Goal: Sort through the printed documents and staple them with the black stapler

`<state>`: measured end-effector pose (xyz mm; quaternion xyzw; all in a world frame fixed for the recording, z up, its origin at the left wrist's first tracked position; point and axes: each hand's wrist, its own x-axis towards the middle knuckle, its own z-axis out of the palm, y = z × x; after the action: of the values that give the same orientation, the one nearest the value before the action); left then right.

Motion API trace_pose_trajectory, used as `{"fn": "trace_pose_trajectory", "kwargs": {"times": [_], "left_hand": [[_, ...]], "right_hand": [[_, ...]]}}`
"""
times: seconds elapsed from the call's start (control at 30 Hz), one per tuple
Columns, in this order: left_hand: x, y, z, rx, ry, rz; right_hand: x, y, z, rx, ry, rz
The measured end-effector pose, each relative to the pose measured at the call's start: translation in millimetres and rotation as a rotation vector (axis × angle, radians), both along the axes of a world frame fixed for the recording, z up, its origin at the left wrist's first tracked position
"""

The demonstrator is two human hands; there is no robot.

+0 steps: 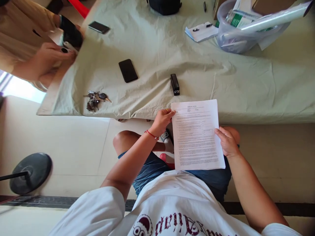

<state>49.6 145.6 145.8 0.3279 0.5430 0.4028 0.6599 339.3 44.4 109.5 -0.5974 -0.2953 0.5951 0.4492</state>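
A stack of printed papers [198, 137] is held up between my two hands, above my lap and at the table's near edge. My left hand [162, 121] pinches its upper left edge, thumb on top. On the opposite side, my right hand [226, 140] grips the right edge with the thumb over the front. The lines of print are too small to read. Just beyond the top of the papers lies a black stapler [175, 84] on the cloth, touched by neither hand.
The table has a pale green cloth [152, 39]. On it are a black phone [128, 70], keys [95, 100], another phone [99, 27], a notepad [203, 32], a black case [164, 6] and a plastic basket [232, 41]. At left, another person's hands [52, 55] hold something. A round black base [31, 173] stands on the floor.
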Motion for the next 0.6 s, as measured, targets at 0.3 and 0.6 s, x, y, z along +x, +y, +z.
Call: {"fn": "trace_pose_trajectory", "kwargs": {"times": [0.3, 0.6], "left_hand": [[9.5, 32.6, 19.4, -0.049, 0.14, 0.002], [3.7, 83.4, 36.9, -0.15, 0.48, -0.117]], "right_hand": [[17.6, 28.4, 20.7, -0.077, 0.013, 0.001], [14.2, 65.4, 27.7, -0.139, 0.02, 0.085]]}}
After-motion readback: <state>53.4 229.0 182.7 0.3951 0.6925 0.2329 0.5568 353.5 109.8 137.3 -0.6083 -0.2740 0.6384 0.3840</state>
